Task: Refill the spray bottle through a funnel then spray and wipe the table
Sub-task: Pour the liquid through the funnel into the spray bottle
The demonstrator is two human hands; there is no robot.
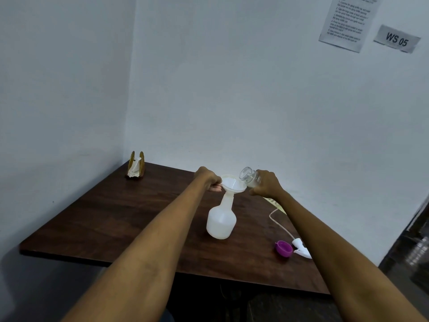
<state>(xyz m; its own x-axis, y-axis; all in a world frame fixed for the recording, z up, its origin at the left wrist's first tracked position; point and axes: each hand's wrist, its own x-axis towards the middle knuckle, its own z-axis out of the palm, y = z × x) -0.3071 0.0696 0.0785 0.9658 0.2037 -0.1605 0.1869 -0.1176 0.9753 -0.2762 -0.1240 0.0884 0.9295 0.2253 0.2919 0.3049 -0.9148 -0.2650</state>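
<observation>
The right forearm covers the near right corner of the tabletop (97, 219) and part of the spray head (301, 249) lying there, so its trigger end cannot be made out; its thin tube (279, 225) runs under the same arm. A yellowish item (274, 202) behind the right hand (267, 184) is mostly hidden and cannot be identified. The lower body of the clear jar (249, 176) sits inside that hand's grip. The fingers of the left hand (209, 178) are largely concealed behind the funnel (233, 184) rim. The printed sheet (348, 22) on the wall is cut off by the top edge, its text too small to read. Dark shapes at the right edge are blurred.
</observation>
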